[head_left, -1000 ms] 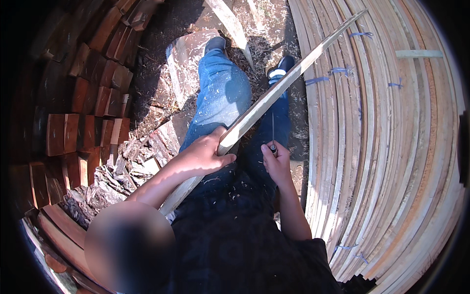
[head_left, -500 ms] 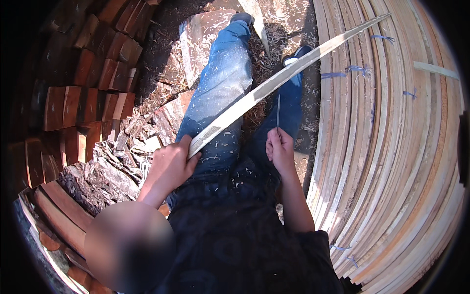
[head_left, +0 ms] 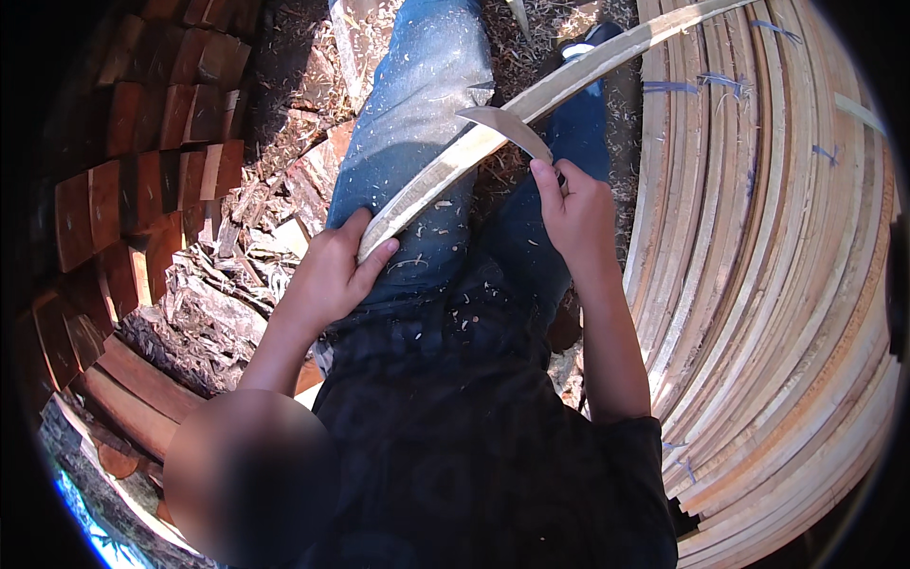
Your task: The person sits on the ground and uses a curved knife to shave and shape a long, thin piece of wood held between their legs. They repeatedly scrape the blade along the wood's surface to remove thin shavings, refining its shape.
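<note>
A long, pale wooden strip (head_left: 438, 178) slants across my legs, rising away to the right over the stacked strips. Around its near end my left hand (head_left: 334, 267) is closed, thumb on one side and fingers on the other. My right hand (head_left: 576, 204) grips the handle of a curved knife (head_left: 512, 127), and most of that handle is hidden in the fist. The sickle-like blade lies over the middle of the strip with its tip pointing left; whether it touches the wood I cannot tell. Darker patches of surface show along the strip.
Bundles of long pale strips (head_left: 758, 247), bound with blue ties, fill the right side. Stacked reddish-brown wood blocks (head_left: 102, 211) stand at the left. Bark scraps and shavings (head_left: 213, 308) cover the ground beside my jeans (head_left: 417, 85), which carry shavings too.
My right hand has moved up and forward, and the knife blade has turned from edge-on to lying across the strip. The left hand has kept its hold on the strip's near end.
</note>
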A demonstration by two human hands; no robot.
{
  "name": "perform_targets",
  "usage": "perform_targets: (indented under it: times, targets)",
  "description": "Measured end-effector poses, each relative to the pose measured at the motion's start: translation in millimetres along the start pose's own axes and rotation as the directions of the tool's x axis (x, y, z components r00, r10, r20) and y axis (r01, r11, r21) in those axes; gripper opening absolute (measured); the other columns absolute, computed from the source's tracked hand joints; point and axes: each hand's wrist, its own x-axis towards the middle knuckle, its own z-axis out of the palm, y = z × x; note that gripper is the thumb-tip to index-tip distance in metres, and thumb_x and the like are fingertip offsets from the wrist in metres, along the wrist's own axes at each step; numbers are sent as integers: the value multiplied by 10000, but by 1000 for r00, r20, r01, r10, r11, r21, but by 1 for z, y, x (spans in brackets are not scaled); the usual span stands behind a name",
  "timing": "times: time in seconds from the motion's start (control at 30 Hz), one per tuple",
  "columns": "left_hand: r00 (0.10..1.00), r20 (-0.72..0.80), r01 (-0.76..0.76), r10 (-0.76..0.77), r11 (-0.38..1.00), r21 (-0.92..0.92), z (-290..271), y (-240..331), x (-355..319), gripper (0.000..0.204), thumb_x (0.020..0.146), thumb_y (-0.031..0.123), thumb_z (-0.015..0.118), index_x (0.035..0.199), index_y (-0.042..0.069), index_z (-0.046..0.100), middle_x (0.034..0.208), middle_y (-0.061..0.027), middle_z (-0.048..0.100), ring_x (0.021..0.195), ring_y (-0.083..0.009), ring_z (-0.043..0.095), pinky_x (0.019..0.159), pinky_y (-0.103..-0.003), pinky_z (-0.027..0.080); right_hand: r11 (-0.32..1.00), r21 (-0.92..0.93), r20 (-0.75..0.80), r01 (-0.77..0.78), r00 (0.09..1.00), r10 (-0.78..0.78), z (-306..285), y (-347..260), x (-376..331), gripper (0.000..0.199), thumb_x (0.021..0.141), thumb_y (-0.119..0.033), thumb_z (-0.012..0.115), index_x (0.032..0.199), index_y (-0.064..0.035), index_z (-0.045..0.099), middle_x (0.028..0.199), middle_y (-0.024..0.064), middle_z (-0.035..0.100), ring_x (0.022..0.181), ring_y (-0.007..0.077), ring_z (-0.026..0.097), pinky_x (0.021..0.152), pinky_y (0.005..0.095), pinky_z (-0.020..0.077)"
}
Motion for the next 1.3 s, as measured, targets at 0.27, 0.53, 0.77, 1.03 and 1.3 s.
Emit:
perform_targets:
  times: [0.27, 0.53, 0.77, 1.03, 1.3]
  targets:
    - [1000, 1, 9, -9, 999, 39, 1, 2, 9, 336, 926, 300, 578, 884, -24, 495, 658, -272, 565, 702, -481, 585, 599, -494, 448, 972, -233, -201, 5, 978, -53, -1, 30, 29, 536, 837, -552, 615, 630, -59, 577, 511, 111, 567, 511, 341, 599, 465, 418, 466]
    - [999, -41, 5, -3, 998, 70, 9, 9, 8, 299, 929, 273, 571, 902, -15, 492, 627, -261, 532, 665, -472, 573, 575, -477, 437, 942, -305, -236, -141, 969, 69, -12, 40, 32, 585, 820, -625, 583, 728, -51, 648, 593, 166, 620, 610, 372, 644, 570, 424, 515]
    - [999, -34, 13, -11, 998, 59, 8, 5, 9, 304, 931, 268, 566, 904, -24, 487, 637, -270, 528, 665, -474, 567, 576, -464, 434, 946, -167, -169, -280, 953, 252, -27, 38, 35, 610, 833, -631, 556, 881, -41, 704, 683, 212, 648, 721, 372, 675, 697, 433, 523]
    - [1000, -18, 9, -6, 989, 149, 10, 5, 13, 322, 920, 275, 590, 913, -34, 499, 637, -274, 575, 660, -465, 600, 574, -496, 470, 989, -149, -86, 2, 996, -15, 6, 2, 14, 530, 880, -536, 570, 747, -32, 666, 537, 140, 590, 548, 351, 628, 555, 421, 500]
    - [998, -53, -11, 20, 987, 160, 11, 6, 9, 318, 915, 272, 604, 889, -22, 485, 638, -271, 571, 666, -460, 604, 565, -495, 467, 953, -285, -242, -104, 970, 34, -42, 61, 53, 574, 886, -555, 547, 731, -18, 673, 600, 228, 610, 614, 384, 652, 578, 464, 511]
